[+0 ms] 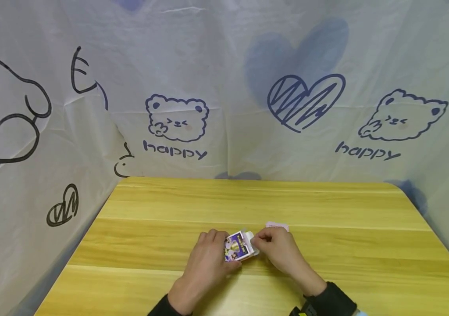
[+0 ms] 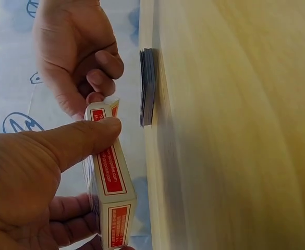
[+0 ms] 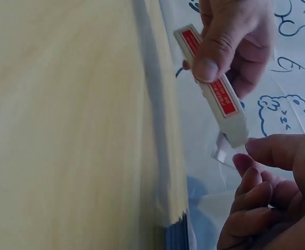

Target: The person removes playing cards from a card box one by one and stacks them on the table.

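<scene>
My left hand (image 1: 208, 258) grips a small playing card box (image 1: 235, 246), with a purple printed face in the head view and red-and-white narrow sides in the wrist views. In the left wrist view the thumb presses along one narrow side, while the other fingers support the opposite side. At the box's open right end, my right hand (image 1: 281, 249) pinches the flap (image 3: 236, 134) between thumb and index finger, its other fingers curled. Beyond that hand lies a stack of playing cards (image 1: 277, 225), partly hidden behind it; its layered edges show in the left wrist view.
A wooden table (image 1: 161, 219) with rounded far corners spreads beneath the hands. White cloth (image 1: 240, 131) printed with hearts, bears and the word "happy" hangs behind it and along both sides.
</scene>
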The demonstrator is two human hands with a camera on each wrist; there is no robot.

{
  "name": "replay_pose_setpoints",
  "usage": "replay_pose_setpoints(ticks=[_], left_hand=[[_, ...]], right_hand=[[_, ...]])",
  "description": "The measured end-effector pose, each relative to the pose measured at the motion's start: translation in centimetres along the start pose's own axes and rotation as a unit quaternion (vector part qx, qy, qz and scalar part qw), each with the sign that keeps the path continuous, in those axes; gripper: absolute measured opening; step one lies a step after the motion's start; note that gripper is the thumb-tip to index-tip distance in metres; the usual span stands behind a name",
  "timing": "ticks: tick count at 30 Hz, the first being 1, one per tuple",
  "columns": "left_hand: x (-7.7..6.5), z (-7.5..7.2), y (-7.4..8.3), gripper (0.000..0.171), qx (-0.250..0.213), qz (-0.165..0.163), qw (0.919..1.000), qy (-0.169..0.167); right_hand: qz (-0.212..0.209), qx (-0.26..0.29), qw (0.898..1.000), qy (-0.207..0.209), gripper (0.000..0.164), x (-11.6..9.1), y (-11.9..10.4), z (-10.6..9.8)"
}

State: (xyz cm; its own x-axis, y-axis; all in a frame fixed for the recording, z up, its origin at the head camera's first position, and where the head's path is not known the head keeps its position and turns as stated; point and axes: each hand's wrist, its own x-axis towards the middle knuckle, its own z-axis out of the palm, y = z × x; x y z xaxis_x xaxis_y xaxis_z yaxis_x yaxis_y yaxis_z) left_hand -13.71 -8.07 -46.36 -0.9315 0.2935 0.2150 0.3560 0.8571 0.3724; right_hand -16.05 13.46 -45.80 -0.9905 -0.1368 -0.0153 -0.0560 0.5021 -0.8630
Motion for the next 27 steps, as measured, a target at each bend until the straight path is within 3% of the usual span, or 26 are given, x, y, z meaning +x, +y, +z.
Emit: replay_pose_setpoints(ticks=[16,23,27], left_hand=[[-0.1,-0.2,0.3,0.072,-0.01,0.019,0.9998,-0.001],[-0.1,-0.4,0.3,0.073,-0.006,-0.001,1.0,0.001],[0.0,-0.6,0.3,0.073,-0.006,-0.02,0.9997,0.009]], right_hand=[[0.022,0.019,0.998,-0.059,0.01,-0.2,0.3,0.3],[0.047,0.055,0.997,-0.041,0.012,0.3,0.5,-0.7],[0.069,0.078,0.995,-0.008,0.015,0.6,0.5,-1.3]])
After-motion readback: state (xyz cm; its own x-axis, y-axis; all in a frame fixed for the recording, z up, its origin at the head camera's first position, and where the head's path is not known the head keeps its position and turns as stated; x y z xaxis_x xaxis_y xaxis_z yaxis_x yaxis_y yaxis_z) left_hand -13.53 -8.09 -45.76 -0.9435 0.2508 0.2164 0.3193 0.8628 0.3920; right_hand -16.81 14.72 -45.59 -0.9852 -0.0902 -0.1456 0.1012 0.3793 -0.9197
